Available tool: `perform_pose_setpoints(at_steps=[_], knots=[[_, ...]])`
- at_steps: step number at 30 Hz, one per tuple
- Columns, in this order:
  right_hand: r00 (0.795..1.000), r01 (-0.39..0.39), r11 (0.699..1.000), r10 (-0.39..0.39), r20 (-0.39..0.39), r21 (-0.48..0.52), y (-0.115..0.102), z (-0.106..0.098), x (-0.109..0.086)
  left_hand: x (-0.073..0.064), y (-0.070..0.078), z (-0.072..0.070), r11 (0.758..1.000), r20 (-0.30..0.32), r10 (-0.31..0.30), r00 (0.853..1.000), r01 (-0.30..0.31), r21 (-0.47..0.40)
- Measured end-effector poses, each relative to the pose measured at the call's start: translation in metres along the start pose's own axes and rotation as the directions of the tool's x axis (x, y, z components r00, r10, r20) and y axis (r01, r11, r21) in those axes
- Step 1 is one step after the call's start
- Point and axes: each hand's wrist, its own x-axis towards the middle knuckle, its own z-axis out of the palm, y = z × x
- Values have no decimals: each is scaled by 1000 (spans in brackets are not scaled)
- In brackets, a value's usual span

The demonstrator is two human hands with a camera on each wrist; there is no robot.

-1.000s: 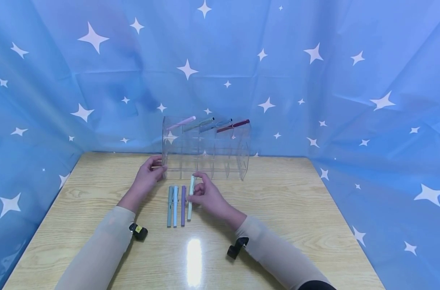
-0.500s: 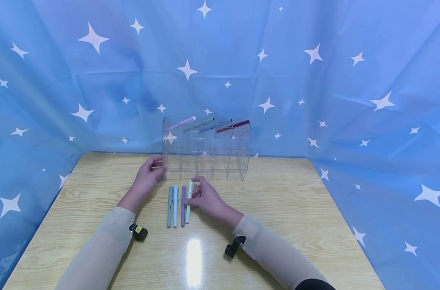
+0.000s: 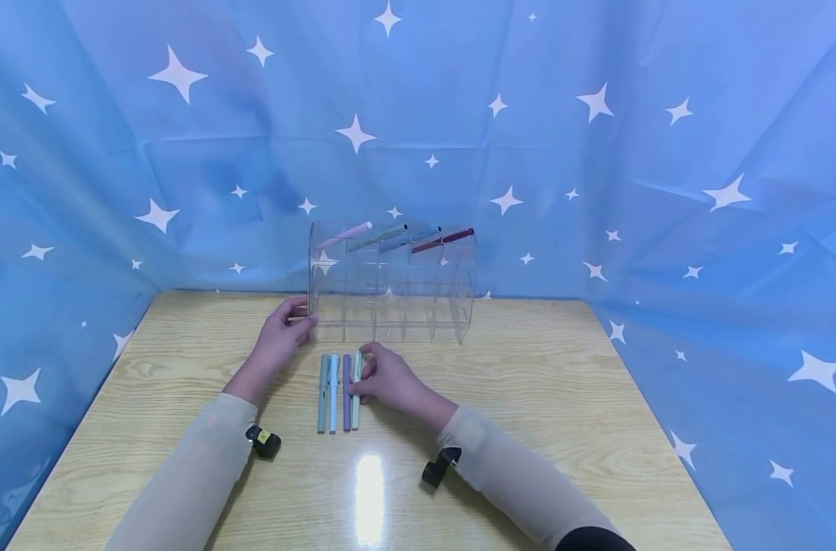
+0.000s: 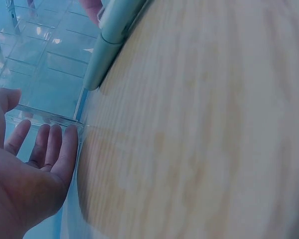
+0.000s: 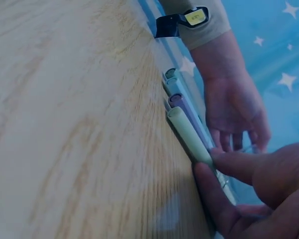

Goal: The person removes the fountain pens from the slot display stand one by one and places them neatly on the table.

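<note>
My right hand (image 3: 395,380) pinches a pale green capped pen (image 3: 356,412) by its sides, low over the wooden table; thumb and finger also show on it in the right wrist view. Immediately left of it lies a purple pen (image 3: 346,390), then a light blue pen (image 3: 333,402) and a teal pen (image 3: 323,409), all roughly parallel. My left hand (image 3: 278,334) touches the left side of a clear acrylic pen rack (image 3: 390,322); its fingertips (image 4: 70,132) rest along the side panel, fingers only slightly bent, thumb toward the front.
Across the rack's top tier lean a pink pen (image 3: 345,234), a green pen (image 3: 378,237), a blue pen (image 3: 411,239) and a dark red pen (image 3: 443,240). A blue star-printed cloth (image 3: 528,138) hangs behind the table (image 3: 541,398) and along both sides.
My right hand has brought the pale green pen left and slightly nearer to me, up beside the purple pen, which has shifted slightly left. My left hand stays at the rack.
</note>
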Motion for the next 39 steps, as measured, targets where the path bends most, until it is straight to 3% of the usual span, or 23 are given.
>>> perform_pose_setpoints(at_steps=[4,16,32,39], knots=[[1000,-7,999,7,-12,-37,-2,1,-1,-1,1,1,1000,2,2,1000,-2,-3],[999,32,999,-32,-2,41,1,3,-2,-2,2,1,1000,1,6,1000,-6,-14],[999,27,999,-28,-29,-43,4,-7,-5,-1,3,2,1000,2,2,1000,-2,-10],[997,55,998,-56,-62,-20,4,-16,-6,-1,2,2,1000,0,-6,1000,6,-13]])
